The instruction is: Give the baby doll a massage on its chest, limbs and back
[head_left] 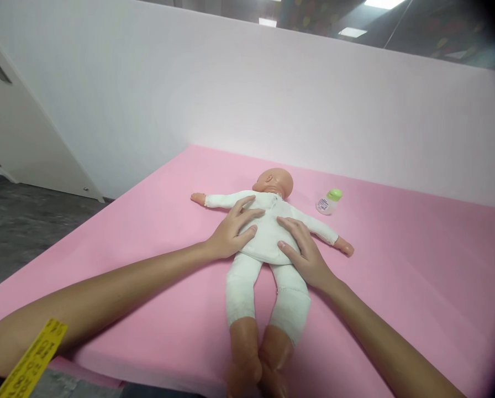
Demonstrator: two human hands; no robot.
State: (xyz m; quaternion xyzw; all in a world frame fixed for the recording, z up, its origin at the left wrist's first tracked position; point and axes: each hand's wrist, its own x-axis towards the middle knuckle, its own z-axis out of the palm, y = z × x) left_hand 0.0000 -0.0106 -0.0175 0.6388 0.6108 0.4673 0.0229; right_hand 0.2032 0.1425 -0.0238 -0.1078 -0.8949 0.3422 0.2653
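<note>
A baby doll (268, 243) with a white cloth body lies stretched out on the pink-covered table (156, 326). Its bald head is turned to the left, its arms reach out to both sides, and its bare feet point toward me. My left hand (233, 228) rests on the left side of the doll's torso, fingers spread. On the right side of the torso lies my right hand (303, 249), its fingers stretched out and apart. Neither hand grasps anything; both touch the white cloth.
A small clear bottle (328, 203) with a green cap is on the table, right of the doll's head. Behind the table rises a white wall (272, 99). At the far left is a door (19, 121). A yellow measuring tape (38, 359) hangs at the lower left.
</note>
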